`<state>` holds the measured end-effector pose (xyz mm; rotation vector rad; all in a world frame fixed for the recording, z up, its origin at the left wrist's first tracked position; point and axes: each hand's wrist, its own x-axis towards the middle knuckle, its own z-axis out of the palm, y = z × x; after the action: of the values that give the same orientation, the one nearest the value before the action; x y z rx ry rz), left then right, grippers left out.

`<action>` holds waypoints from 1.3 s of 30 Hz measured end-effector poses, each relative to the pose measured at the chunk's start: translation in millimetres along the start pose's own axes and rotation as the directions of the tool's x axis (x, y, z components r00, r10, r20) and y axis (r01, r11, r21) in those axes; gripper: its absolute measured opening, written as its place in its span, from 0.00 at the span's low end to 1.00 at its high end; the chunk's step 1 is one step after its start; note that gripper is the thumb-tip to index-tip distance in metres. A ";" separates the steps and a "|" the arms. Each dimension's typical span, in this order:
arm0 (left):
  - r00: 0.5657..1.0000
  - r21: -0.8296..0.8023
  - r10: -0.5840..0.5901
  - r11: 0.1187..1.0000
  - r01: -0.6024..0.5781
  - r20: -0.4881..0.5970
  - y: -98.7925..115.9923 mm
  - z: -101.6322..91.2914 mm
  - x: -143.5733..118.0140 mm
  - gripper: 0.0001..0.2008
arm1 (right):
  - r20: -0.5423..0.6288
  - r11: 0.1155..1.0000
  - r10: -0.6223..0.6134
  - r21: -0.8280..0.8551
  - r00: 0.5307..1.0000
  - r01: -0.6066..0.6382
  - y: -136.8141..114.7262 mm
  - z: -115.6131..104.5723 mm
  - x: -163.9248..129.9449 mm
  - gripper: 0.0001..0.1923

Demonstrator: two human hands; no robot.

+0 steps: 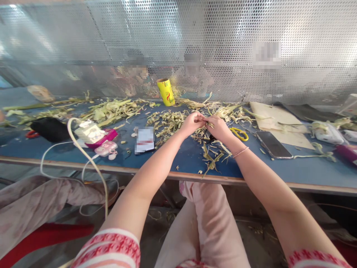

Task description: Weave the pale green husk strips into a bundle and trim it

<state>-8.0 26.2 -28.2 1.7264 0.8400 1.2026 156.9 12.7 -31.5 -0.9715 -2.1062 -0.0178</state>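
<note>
Thin pale-green leaf strip (205, 120): pinched between both hands just above the blue worktable (306, 171), mid-table, over a litter of cut strips.

Left hand (193, 123): fingers curled shut, fingertips clamped on the strip's left end.

Right hand (219, 127): fingers closed on the strip's right end, touching the left hand; thin bracelet (240, 152) at the wrist.

Scraps (213, 158): short green-yellow pieces scattered directly below the hands, reaching the table's near edge.

Yellow-handled scissors (239, 133): flat on the table, just right of the right hand.

Smartphone (272, 144): dark screen up, right of the scissors.

Pale board (275, 116): behind the phone, leaf bits on it.

Leaf heap (113, 108): longer green strips piled left of centre, toward the back.

Yellow roll (166, 92): tilted, at the back edge by the perforated metal screen (223, 37).

Small card (144, 139): left of the left forearm.

Pink and white devices (97, 136): left of the card, white cable (83, 152) looping off the table's edge.

Black pouch (50, 129): far left.
</note>
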 end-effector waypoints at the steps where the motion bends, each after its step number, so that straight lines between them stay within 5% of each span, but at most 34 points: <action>1: 1.000 -0.002 -0.003 1.000 0.003 0.002 0.3 0.3 0.0 0.10 | -0.012 1.000 -0.002 0.003 1.000 0.002 1.6 0.7 0.0 0.17; 9: 1.000 0.020 0.009 1.000 -0.010 0.013 2.6 1.6 0.4 0.10 | -0.057 0.999 0.035 -0.013 0.998 -0.036 3.4 1.8 0.6 0.13; 28: 0.988 0.206 0.151 0.967 -0.150 0.012 -1.1 -3.2 2.7 0.09 | -0.014 0.999 0.032 0.013 0.999 -0.032 -1.9 -1.0 0.9 0.19; 39: 1.000 0.027 -0.001 1.000 0.000 0.027 3.2 -0.5 0.8 0.12 | -0.009 1.000 0.006 0.012 1.000 -0.006 -4.7 -0.4 -1.3 0.14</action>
<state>-8.0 25.7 -25.0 1.7603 0.8443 1.1698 154.6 8.5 -30.7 -0.9689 -2.0930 -0.0066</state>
